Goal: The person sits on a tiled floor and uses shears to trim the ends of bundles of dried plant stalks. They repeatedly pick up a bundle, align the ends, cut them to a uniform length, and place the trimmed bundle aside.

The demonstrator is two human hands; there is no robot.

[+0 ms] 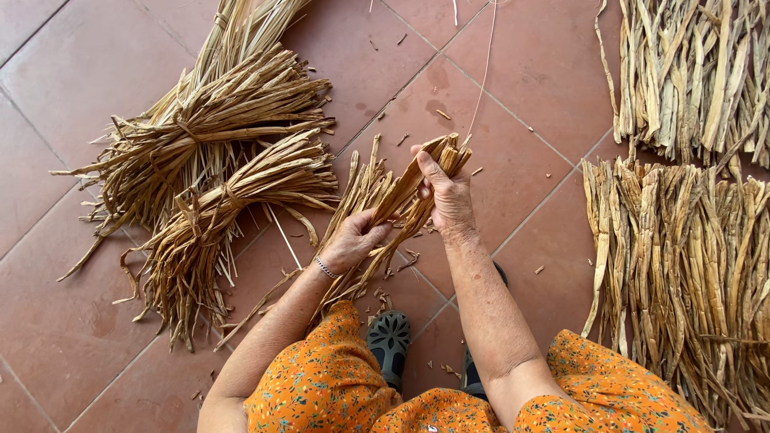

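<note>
A loose bunch of dried tan plant strips (pixel 383 200) slants up over the red tiled floor (pixel 513 144). My left hand (pixel 353 239) is closed around its middle, a thin bracelet on the wrist. My right hand (pixel 446 192) grips the bunch's upper end, fingers pressed on the strip tips. One thin pale strand (pixel 481 80) runs up from the top of the bunch out of view. My orange flowered dress (pixel 337 385) fills the bottom edge.
Tied bundles of dried strips (pixel 216 168) lie on the floor at the left. Flat rows of loose dried strips (pixel 690 265) spread along the right side. Dark sandals (pixel 390 337) show between my knees. Small scraps lie scattered on the tiles.
</note>
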